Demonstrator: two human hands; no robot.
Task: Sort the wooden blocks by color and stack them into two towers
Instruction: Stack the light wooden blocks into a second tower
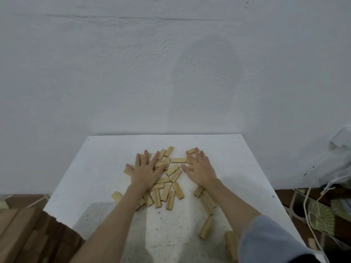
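Wooden blocks (171, 172) are pressed under a flat, splayed left hand (147, 171) and right hand (199, 170), nothing gripped; loose blocks could be swept off the white table (247, 168) by careless spreading.

Both hands flat, fingers spread, pressed on a messy pile of wooden blocks (167, 179) on a white table (95, 168). Left hand (147, 170) on the thick part of the pile, right hand (199, 170) at its right edge, fingertips (188, 153) touching one far block (191, 150). All blocks about the same pale tan. A few strays nearer the camera, one (206, 227) by the right forearm. White wall (171, 63) behind, cords (311, 205) on the right.
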